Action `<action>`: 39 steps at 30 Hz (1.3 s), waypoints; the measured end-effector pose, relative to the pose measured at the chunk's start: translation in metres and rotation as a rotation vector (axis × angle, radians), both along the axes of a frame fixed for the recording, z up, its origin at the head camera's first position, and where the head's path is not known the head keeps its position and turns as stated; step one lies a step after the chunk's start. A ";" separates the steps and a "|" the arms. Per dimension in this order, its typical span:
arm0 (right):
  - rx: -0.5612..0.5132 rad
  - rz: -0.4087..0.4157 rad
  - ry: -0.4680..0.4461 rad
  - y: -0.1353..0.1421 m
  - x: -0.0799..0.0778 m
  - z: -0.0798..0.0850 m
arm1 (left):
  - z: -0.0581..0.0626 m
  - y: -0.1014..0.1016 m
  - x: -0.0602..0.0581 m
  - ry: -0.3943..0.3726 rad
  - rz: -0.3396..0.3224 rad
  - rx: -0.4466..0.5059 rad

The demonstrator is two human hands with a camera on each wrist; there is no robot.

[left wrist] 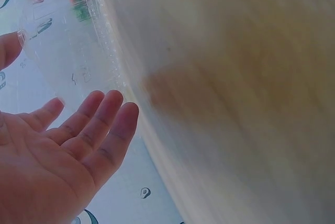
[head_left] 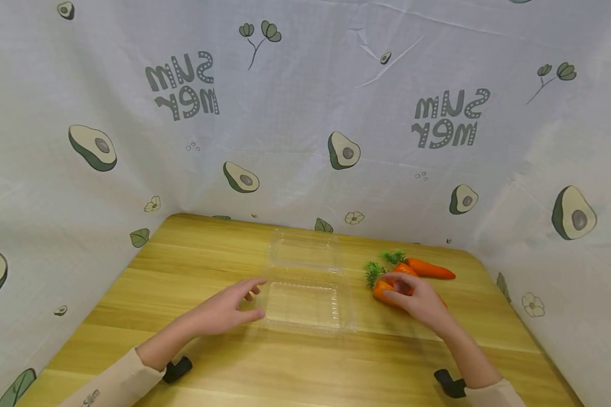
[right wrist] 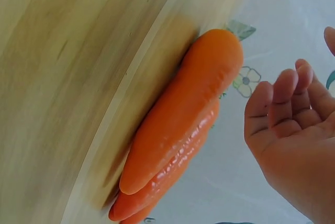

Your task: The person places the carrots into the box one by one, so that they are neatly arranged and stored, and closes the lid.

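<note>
A clear plastic clamshell box [head_left: 347,308] lies unfolded on the table, its lid half behind its base. My left hand [head_left: 229,308] is at the box's left side, fingers extended and thumb apart; whether it touches the rim I cannot tell. In the left wrist view the left hand [left wrist: 68,153] shows its palm, holding nothing. Several orange carrots with green leafy tops lie to the right; the nearest carrot [right wrist: 180,114] is partly under my right hand [head_left: 414,297] in the head view. The right wrist view shows the right hand [right wrist: 298,140] apart from the carrots, fingers loosely bent.
The wooden table [head_left: 224,367] has rounded back corners. A pale curtain [head_left: 295,102] printed with avocados surrounds its back and sides. The farthest carrot [head_left: 431,269] points right, near the table's back right corner.
</note>
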State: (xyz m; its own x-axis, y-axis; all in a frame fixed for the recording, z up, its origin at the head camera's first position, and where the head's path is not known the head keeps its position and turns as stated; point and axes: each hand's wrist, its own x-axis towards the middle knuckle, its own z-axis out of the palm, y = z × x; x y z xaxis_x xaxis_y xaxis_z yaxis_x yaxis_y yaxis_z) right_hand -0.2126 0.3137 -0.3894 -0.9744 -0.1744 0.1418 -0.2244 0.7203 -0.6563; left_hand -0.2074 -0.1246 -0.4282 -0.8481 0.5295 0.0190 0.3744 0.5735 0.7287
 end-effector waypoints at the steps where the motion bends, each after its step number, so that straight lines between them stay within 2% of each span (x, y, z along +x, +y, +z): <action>1: -0.009 0.002 0.000 0.001 -0.001 0.000 | 0.000 0.000 0.000 -0.001 0.001 0.002; 15: -0.102 0.016 -0.032 0.020 -0.004 0.004 | 0.001 0.000 0.000 -0.002 0.013 0.004; 21: -0.084 -0.011 -0.038 0.028 -0.004 0.005 | 0.002 -0.001 0.001 -0.007 0.011 0.008; 31: -0.080 -0.039 -0.116 0.035 -0.004 0.001 | 0.001 -0.001 0.002 -0.023 0.006 0.013; 39: 0.004 -0.024 -0.088 0.039 -0.009 -0.005 | 0.001 -0.001 0.002 -0.035 -0.004 0.011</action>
State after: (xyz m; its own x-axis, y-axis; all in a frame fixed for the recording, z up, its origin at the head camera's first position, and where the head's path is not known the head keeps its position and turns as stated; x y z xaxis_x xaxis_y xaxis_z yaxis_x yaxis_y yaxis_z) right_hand -0.2218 0.3523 -0.3943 -0.9870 -0.1508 0.0551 -0.1485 0.7272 -0.6701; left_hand -0.2057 -0.1260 -0.4273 -0.8461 0.5330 -0.0049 0.3507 0.5637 0.7478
